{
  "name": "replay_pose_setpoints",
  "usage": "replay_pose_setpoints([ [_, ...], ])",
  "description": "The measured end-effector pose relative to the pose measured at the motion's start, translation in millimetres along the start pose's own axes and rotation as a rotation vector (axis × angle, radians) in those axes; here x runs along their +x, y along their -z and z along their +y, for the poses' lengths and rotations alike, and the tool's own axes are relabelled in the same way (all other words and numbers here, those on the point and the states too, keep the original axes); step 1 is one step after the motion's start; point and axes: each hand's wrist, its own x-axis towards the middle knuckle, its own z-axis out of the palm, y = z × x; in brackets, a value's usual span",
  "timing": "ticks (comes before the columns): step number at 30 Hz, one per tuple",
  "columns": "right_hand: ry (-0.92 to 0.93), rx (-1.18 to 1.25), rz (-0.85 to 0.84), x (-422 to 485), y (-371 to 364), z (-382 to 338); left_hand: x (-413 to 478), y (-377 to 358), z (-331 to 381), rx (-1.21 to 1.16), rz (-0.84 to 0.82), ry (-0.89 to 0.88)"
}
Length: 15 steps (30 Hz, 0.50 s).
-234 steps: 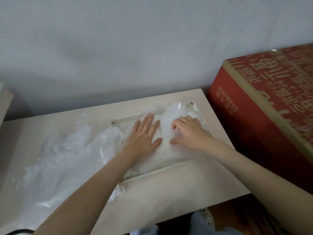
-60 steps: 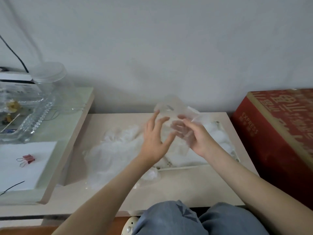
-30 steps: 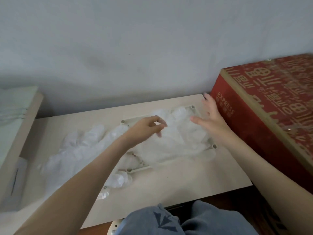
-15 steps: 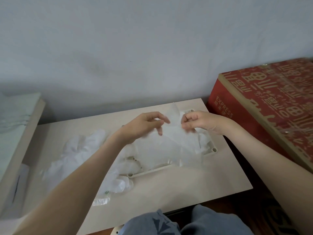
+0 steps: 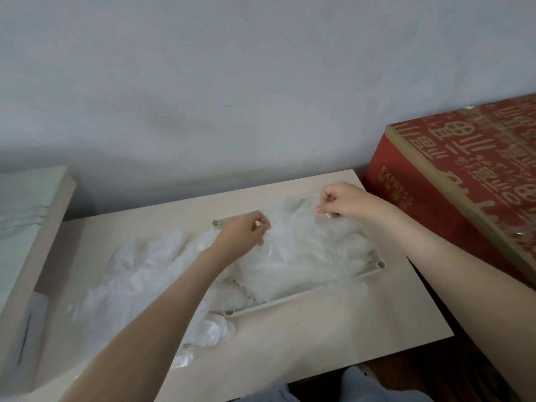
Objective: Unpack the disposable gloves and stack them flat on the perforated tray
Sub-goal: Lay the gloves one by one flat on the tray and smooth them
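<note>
A cream perforated tray (image 5: pixel 301 297) lies on the low beige table (image 5: pixel 319 338), covered by a stack of clear plastic gloves (image 5: pixel 304 265). Over the tray's far half, a thin clear glove (image 5: pixel 293 224) is stretched between my hands. My left hand (image 5: pixel 243 233) pinches its left end with curled fingers. My right hand (image 5: pixel 345 203) pinches the right end near the tray's far right corner. To the left of the tray, a loose heap of clear gloves (image 5: pixel 139 277) lies on the table, spilling toward the front edge.
A large red printed cardboard box (image 5: pixel 464 181) stands right beside the table. A higher pale shelf (image 5: pixel 32 221) borders the table on the left. The wall runs just behind. My grey-clad knees (image 5: pixel 333 387) show below the table's front edge.
In the last half second my hands have moved apart and lowered toward the tray, spreading the pinched glove wider over the stack. Earlier I had lifted this glove in front of me.
</note>
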Motion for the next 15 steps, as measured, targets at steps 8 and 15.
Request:
replay_pose_setpoints([
  [8, 0.13, -0.169, 0.127, 23, -18, 1, 12, -18, -13, 0.32, 0.385, -0.228],
  [15, 0.195, -0.205, 0.117, 29, -21, 8, 7, -48, -24, 0.536, 0.332, -0.48],
])
